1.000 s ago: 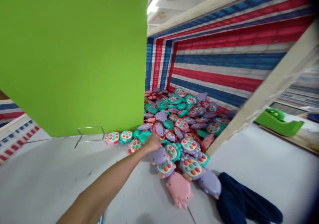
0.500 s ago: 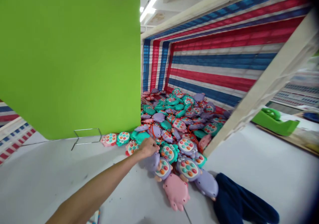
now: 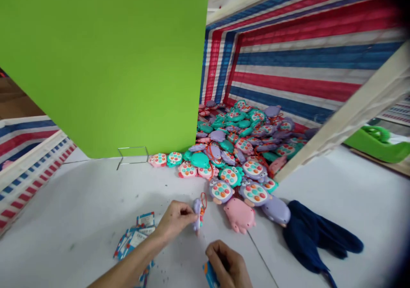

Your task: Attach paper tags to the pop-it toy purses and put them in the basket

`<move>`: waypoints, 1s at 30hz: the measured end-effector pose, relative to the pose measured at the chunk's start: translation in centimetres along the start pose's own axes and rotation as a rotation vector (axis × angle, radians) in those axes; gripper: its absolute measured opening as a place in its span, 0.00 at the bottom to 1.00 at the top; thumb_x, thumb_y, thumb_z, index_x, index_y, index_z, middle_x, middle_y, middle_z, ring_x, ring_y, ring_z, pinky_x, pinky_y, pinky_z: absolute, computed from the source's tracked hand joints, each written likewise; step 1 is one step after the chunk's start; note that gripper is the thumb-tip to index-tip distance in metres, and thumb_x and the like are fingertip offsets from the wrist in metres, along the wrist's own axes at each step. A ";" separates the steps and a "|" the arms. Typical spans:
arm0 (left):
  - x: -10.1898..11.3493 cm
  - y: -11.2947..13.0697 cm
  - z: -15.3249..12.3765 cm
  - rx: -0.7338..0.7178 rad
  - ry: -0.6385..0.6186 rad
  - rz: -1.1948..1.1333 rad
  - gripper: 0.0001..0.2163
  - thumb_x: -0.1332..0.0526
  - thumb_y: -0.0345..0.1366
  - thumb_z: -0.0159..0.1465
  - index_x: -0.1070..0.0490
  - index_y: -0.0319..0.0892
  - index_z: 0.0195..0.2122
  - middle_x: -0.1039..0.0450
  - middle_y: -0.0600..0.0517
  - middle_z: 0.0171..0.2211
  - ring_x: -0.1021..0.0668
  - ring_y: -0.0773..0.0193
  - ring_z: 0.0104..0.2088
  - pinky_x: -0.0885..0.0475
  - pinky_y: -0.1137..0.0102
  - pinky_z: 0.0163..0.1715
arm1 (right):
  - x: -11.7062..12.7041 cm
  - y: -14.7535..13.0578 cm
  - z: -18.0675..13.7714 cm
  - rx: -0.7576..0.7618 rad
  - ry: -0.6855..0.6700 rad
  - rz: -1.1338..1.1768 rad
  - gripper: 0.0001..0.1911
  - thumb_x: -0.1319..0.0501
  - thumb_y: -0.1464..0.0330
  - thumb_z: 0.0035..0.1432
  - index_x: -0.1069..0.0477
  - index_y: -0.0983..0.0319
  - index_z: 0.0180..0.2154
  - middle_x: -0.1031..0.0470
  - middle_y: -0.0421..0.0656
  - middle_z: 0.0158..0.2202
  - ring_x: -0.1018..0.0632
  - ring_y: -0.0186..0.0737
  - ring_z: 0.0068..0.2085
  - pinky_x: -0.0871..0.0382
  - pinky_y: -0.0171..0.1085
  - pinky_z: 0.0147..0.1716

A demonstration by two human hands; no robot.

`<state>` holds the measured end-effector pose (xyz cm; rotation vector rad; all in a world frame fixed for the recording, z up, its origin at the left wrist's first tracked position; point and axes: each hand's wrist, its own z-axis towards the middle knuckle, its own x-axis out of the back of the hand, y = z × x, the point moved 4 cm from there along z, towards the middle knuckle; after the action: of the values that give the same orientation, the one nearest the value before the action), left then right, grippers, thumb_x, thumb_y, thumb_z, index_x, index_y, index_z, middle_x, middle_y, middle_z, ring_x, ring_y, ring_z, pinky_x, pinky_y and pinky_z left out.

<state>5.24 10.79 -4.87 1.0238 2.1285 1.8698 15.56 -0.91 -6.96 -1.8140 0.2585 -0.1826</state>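
Note:
Between the fingertips of my left hand (image 3: 175,220) is a small purple animal-shaped pop toy (image 3: 196,216), held on edge above the white table. A red cord loop (image 3: 204,200) stands up from its top. Lower down, my right hand (image 3: 229,263) is closed on a blue and orange card (image 3: 210,274), partly covered by the fingers. Beneath my left forearm lies a loose stack of blue-edged cards (image 3: 134,239). Beyond both hands, a pile of purple, teal and pink pop toys (image 3: 235,147) spills onto the table; a pink one (image 3: 240,215) lies face down nearest.
A tall green panel (image 3: 105,66) rises at the left, with a bent wire stand (image 3: 133,163) at its foot. The striped-lined bin (image 3: 288,61) has a pale frame post (image 3: 339,113). Dark blue cloth (image 3: 315,236) and a green tape dispenser (image 3: 378,142) lie at right.
My left hand has come back from the pile toward me, carrying the purple toy. My right hand has entered the view with a card. The view has tilted down, showing the card stack.

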 end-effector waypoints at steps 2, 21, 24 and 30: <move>-0.1 -0.5 -1.5 0.033 -0.004 -0.034 0.12 0.44 0.41 0.51 0.33 0.36 0.20 0.44 0.58 0.14 0.40 0.71 0.17 0.46 0.76 0.17 | -0.7 -0.6 -0.2 0.015 -0.062 -0.053 0.21 0.46 0.51 0.48 0.43 0.61 0.20 0.48 0.33 0.17 0.44 0.29 0.19 0.49 0.30 0.18; 1.5 -0.6 -8.4 -0.001 0.064 -0.052 0.12 0.46 0.40 0.57 0.31 0.37 0.23 0.37 0.54 0.19 0.34 0.67 0.22 0.41 0.75 0.22 | -3.9 -1.3 -2.2 0.145 -0.161 -0.401 0.14 0.50 0.64 0.54 0.41 0.62 0.20 0.40 0.36 0.17 0.37 0.32 0.21 0.45 0.29 0.21; 1.5 -1.1 -8.7 0.041 0.060 -0.079 0.13 0.46 0.41 0.57 0.30 0.37 0.25 0.36 0.54 0.19 0.34 0.67 0.22 0.41 0.76 0.22 | -4.1 -0.8 -2.5 0.118 -0.200 -0.396 0.12 0.50 0.66 0.53 0.40 0.63 0.20 0.38 0.36 0.17 0.36 0.31 0.21 0.43 0.29 0.21; 0.8 -1.3 -9.5 -0.015 0.030 -0.113 0.11 0.45 0.39 0.56 0.30 0.37 0.24 0.34 0.54 0.20 0.33 0.68 0.23 0.40 0.76 0.23 | -4.8 -0.8 -1.9 0.257 -0.073 -0.406 0.15 0.48 0.64 0.55 0.36 0.63 0.20 0.37 0.36 0.16 0.36 0.32 0.20 0.43 0.29 0.20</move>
<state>-0.79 3.33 -3.67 0.8579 2.1374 1.8570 10.47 -1.16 -5.61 -1.5954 -0.1824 -0.4136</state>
